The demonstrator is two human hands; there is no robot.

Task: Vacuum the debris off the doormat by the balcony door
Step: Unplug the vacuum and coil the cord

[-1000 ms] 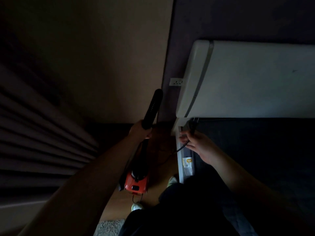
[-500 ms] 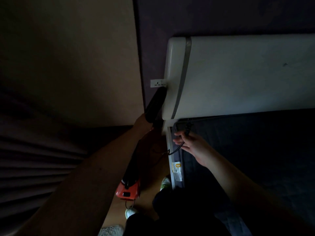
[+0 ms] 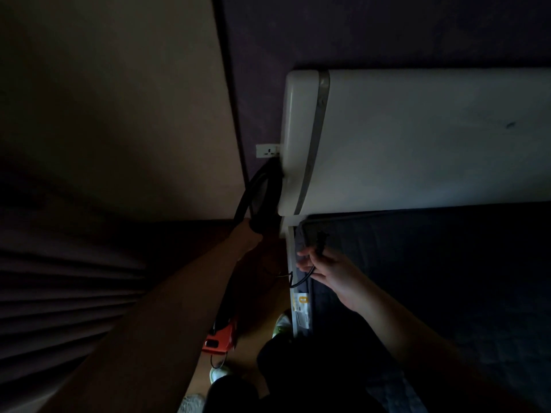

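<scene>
The room is dark. My left hand [image 3: 249,235] grips the black handle of an upright vacuum [image 3: 265,192], whose orange body [image 3: 221,338] hangs low near the floor. My right hand [image 3: 326,268] pinches the vacuum's black power cord just below its plug [image 3: 321,237], which points up over the corner of the bed. A white wall socket [image 3: 267,150] sits above, beside the headboard, with the plug well below it. A pale fuzzy mat edge [image 3: 190,404] shows at the bottom; no debris can be made out.
A white padded headboard [image 3: 417,138] fills the upper right, with a dark mattress [image 3: 432,278] below it. Pleated dark curtains [image 3: 59,293] hang on the left. My feet in light shoes [image 3: 281,321] stand in the narrow floor gap beside the bed frame.
The view has swung left, so the headboard and socket sit further left. The vacuum handle has risen close under the socket. My right hand still holds the cord and plug over the bed corner.
</scene>
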